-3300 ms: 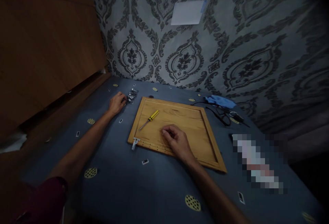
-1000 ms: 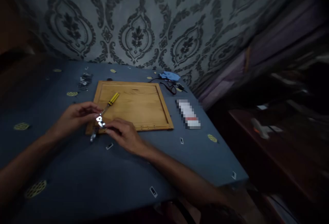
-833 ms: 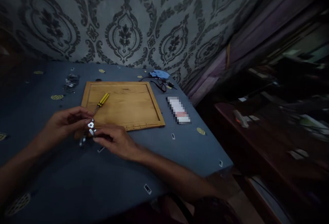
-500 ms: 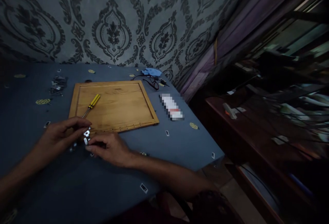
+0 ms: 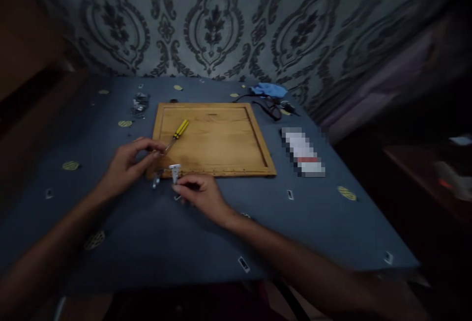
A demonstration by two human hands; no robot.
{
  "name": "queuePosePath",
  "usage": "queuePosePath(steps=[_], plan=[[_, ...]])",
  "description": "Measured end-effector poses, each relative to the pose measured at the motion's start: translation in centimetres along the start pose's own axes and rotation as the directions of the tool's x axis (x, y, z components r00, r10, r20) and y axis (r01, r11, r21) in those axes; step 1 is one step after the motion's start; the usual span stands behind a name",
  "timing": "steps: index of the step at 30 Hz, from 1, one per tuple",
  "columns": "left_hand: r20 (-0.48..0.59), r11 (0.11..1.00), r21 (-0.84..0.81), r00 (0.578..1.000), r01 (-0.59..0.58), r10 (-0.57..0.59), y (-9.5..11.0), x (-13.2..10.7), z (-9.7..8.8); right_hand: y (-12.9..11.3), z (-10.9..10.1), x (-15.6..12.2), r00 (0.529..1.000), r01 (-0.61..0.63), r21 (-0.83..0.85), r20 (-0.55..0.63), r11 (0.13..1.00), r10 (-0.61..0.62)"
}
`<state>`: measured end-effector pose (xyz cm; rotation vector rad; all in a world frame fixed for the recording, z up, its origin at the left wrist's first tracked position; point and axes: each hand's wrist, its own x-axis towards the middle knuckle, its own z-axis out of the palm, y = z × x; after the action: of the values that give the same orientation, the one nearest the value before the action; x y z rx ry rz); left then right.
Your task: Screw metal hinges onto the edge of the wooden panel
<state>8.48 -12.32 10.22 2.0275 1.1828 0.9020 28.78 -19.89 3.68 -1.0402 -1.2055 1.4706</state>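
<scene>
In my right hand (image 5: 208, 195), thumb and fingers pinch a small silver metal hinge piece (image 5: 175, 172), held upright just in front of the wooden panel's near edge. My left hand (image 5: 129, 166) is over the near left corner of the framed wooden panel (image 5: 217, 139), its thumb and forefinger brought together close to the screwdriver's tip. Whatever lies between those fingertips is too small to make out. A screwdriver (image 5: 181, 129) with a yellow and black handle rests on the panel. Another shiny metal hinge piece (image 5: 156, 180) sits by the panel's near left corner.
A heap of metal pieces (image 5: 140, 105) lies on the blue tablecloth (image 5: 295, 232) behind and left of the panel. To the right are a blurred-out white packet (image 5: 303, 152), a dark cord (image 5: 271, 110) and a blue cloth (image 5: 268, 90). A patterned wall (image 5: 214, 21) closes the back.
My view has swung left, so everything appears further right. The left hand has drawn away from the hinge piece, which stays in the right hand and is now turned upright.
</scene>
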Motion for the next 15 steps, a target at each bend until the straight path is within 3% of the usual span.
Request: queuePosePath(steps=[2,6,11,15], plan=[[0.010,1.000,0.008,1.000,0.012,-0.013,-0.5,-0.4,-0.3,-0.1,0.0,0.0,1.000,-0.024,0.017,-0.005,1.000,0.024],[0.151,0.997,0.022,0.986,-0.071,0.067,-1.3,-1.0,-0.6,-0.8,0.0,0.0,0.996,-0.092,0.021,-0.017,0.996,0.092],[0.348,0.970,0.099,0.921,-0.224,0.177,-1.6,-1.2,-0.6,-1.2,0.1,-0.2,0.983,-0.181,0.013,0.002,0.983,0.181],[0.393,0.930,0.171,0.888,-0.326,0.239,-1.9,-1.6,-0.2,-0.9,0.2,-0.3,0.975,-0.221,0.008,0.020,0.975,0.221]])
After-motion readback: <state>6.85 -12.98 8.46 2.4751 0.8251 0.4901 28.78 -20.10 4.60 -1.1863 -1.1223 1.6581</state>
